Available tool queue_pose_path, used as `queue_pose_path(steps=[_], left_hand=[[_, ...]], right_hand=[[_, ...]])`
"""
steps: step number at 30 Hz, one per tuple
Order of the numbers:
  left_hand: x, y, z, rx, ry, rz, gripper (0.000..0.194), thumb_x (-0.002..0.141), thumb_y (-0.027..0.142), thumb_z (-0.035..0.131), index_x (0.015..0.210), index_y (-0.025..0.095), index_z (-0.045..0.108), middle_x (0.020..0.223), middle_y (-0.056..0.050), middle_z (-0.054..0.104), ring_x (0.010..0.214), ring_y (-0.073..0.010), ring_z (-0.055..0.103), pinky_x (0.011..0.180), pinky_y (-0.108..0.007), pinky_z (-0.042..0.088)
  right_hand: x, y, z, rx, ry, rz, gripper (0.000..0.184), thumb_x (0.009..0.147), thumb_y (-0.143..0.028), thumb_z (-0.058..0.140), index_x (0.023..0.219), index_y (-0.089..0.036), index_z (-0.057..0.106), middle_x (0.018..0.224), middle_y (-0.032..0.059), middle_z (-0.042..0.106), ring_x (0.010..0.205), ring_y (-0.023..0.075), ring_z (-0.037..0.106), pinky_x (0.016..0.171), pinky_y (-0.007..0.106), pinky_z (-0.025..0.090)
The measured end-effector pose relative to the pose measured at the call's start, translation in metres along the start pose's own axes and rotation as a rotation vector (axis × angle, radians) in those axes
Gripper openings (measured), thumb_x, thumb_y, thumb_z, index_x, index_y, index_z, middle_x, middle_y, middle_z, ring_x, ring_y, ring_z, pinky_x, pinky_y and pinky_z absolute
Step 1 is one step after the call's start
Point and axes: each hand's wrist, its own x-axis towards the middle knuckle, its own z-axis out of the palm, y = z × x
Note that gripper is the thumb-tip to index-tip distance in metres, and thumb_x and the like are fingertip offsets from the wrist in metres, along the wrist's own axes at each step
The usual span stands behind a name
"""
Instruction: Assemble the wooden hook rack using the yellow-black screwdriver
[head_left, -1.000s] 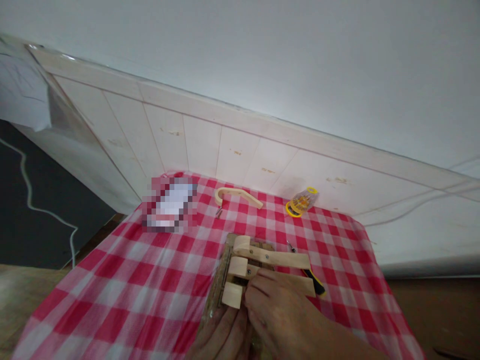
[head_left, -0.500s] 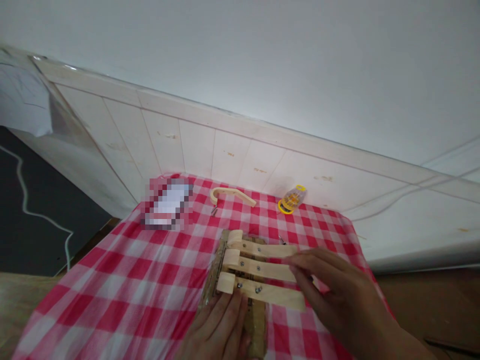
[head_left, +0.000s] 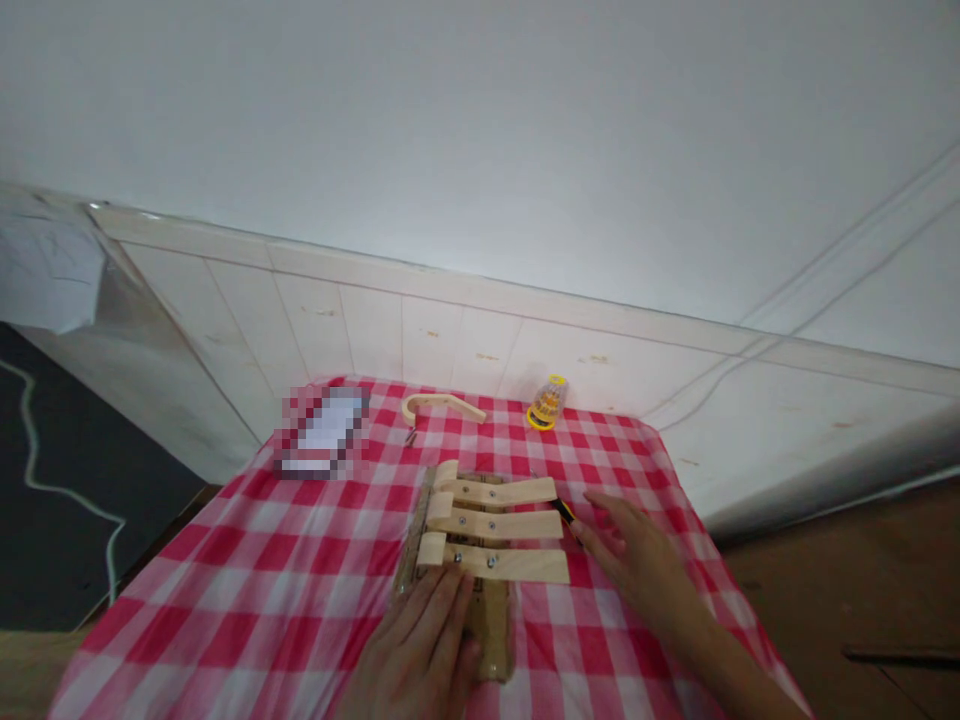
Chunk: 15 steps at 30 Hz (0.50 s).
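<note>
A wooden rack [head_left: 487, 525] with three curved hook arms screwed to a brown base board lies on the red-and-white checked cloth [head_left: 300, 560]. My left hand [head_left: 420, 650] rests flat on the near end of the board, fingers stretched out. My right hand [head_left: 637, 565] lies open on the cloth just right of the hook arms. Its fingertips reach a black-and-yellow screwdriver [head_left: 564, 510], most of which is hidden beneath the hand.
A loose wooden hook [head_left: 439, 405] with a small screw beside it lies at the back of the cloth. A clear and yellow screwdriver-bit case [head_left: 547, 403] stands near the white panelled wall. A pixelated flat object [head_left: 322, 435] lies at the back left.
My right hand has left the rack and moved right onto the cloth beside the screwdriver. The rack now lies flat with all three arms showing. The view has tilted up.
</note>
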Motion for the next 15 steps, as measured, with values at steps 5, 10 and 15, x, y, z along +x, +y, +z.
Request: queue_pose_path(steps=[5,10,15], left_hand=[[-0.002,-0.004,0.004,0.019,-0.008,0.026,0.041,0.101,0.031,0.055,0.137,0.013,0.063,0.131,-0.011,0.072,0.120,-0.0209,0.070,0.101,-0.028,0.060],[-0.005,-0.007,0.010,0.071,-0.003,0.056,0.038,0.104,0.033,0.051,0.131,0.014,0.068,0.132,-0.009,0.072,0.116,-0.0203,0.072,0.094,-0.026,0.063],[-0.004,-0.008,0.008,0.022,0.037,0.055,0.038,0.102,0.030,0.054,0.134,0.013,0.065,0.128,-0.011,0.073,0.115,-0.0198,0.072,0.096,-0.026,0.061]], right_hand=[[-0.002,-0.001,0.011,-0.002,-0.118,0.009,0.026,0.091,-0.024,0.060,0.111,-0.016,0.074,0.107,0.0126,0.078,0.098,0.0282,0.073,0.088,0.042,0.058],[-0.002,-0.004,0.002,0.043,-0.102,0.006,0.027,0.092,-0.021,0.052,0.102,-0.018,0.076,0.091,0.0098,0.077,0.084,0.0259,0.072,0.075,0.037,0.057],[-0.003,-0.006,-0.024,0.102,0.170,0.032,0.018,0.085,-0.032,0.063,0.090,-0.018,0.074,0.077,0.0062,0.070,0.068,0.0229,0.067,0.064,0.035,0.056]])
